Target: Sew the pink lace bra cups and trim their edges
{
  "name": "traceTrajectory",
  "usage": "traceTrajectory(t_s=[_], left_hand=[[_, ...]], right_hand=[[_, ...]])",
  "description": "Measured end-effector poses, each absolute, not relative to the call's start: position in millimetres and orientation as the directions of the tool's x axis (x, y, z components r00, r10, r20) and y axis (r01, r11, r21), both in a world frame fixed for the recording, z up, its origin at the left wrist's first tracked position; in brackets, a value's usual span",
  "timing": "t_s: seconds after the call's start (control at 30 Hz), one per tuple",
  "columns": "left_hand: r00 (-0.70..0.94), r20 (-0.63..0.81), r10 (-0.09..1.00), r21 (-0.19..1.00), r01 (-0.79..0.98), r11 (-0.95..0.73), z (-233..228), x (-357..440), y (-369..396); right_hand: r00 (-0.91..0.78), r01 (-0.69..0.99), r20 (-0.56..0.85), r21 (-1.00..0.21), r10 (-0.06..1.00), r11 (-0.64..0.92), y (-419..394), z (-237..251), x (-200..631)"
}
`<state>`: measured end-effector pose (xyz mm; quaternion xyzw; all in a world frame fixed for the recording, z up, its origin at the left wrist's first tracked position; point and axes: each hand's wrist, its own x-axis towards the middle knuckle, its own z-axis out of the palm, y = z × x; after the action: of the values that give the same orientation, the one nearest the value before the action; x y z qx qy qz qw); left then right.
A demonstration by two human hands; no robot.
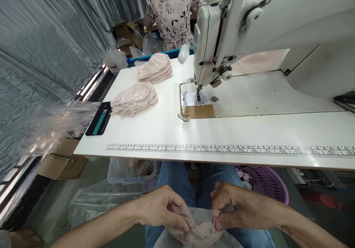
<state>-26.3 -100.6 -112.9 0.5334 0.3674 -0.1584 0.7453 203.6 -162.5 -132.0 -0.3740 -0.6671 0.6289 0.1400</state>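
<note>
The sewing machine [263, 37] is standing on the white worktop [222, 133], with its needle over the metal plate [195, 100]. Two stacks of pink lace [134, 99] are lying on the left part of the worktop, the farther stack [155, 68] near the back edge, and a dark phone [99, 119] is resting at the left edge. A person in a flowered dress [172, 11] is working farther back. Under the worktop a purple basket [263, 183] is sitting on the right and a clear box [127, 170] on the left.

Low in the lap, well apart from the needle, both hands are holding a small lace piece [198, 230] over a clear bag [194, 240]. The left hand [161, 207] is pinching the lace on its left side, fingers pressed together around the edge. The right hand [238, 205] is pinching the other side, thumb against the curled fingers.

I am judging that the lace is delicate and open: if both hands are pulling apart too strongly, the threads could be stretching or tearing. The bag is slippery, so the piece could be sliding off the knees to the floor. The phone is lying so near the edge that a sweep of fabric or an arm could be knocking it down.
</note>
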Motion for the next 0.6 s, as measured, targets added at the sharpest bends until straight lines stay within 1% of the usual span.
traceTrajectory(t_s=[0.3,0.47,0.53,0.6], left_hand=[[0.676,-0.717,0.17,0.671,0.602,0.434,-115.8,-25.3,-101.0],[0.641,-0.736,0.219,0.656,0.594,0.465,-116.0,-26.5,-102.6],[0.624,-0.753,0.21,0.639,0.615,0.462,-116.6,-27.7,-102.0],[0.624,-0.762,0.174,0.622,0.631,0.464,-117.1,-27.6,-101.1]], right_hand=[[-0.734,0.252,-0.228,-0.966,0.64,-0.056,-156.4,-131.8,205.4],[-0.686,0.279,-0.236,-0.959,0.688,-0.049,-161.5,-132.2,198.5],[-0.678,0.288,-0.238,-0.956,0.696,-0.047,-162.1,-134.1,198.8],[-0.704,0.277,-0.234,-0.96,0.671,-0.044,-161.0,-136.1,201.7]])
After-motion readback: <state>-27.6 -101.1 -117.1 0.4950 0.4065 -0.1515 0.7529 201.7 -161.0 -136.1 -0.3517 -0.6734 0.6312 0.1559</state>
